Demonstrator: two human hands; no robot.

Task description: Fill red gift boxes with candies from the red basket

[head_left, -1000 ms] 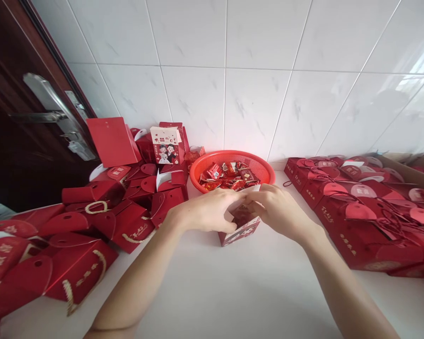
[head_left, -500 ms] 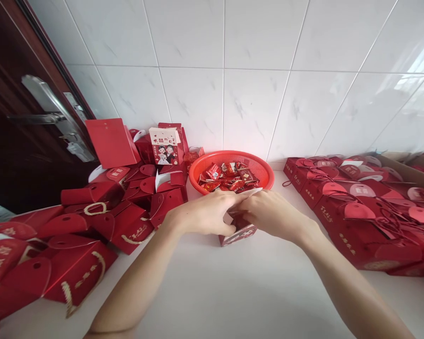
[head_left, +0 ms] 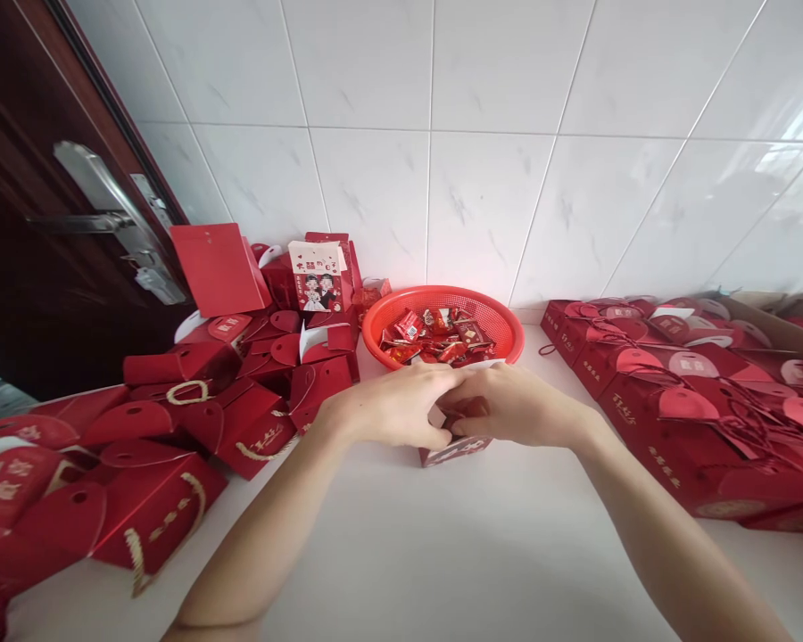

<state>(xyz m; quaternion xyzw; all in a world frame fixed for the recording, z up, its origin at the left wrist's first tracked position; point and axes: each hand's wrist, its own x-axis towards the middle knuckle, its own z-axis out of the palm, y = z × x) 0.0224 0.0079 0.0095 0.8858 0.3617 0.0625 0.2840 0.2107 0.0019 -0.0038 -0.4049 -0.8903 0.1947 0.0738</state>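
both hands, left (head_left: 392, 406) and right (head_left: 515, 406), pinch the box (head_left: 456, 446) top flaps nearly shut; candy basket (head_left: 442, 325) behind, more boxes (head_left: 254, 392) unfilled.

My left hand (head_left: 392, 406) and right hand (head_left: 515, 406) meet over a small red box (head_left: 456, 448) on the white worktop (head_left: 442, 553), fingers pressing its top flaps. Just behind it sits an orange basket (head_left: 501, 314) of wrapped sweets (head_left: 434, 332).

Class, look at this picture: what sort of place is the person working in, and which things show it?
Probably a home room used for packing party favours: white tiled wall, dark door, counter heaped with red gift boxes and a candy basket.
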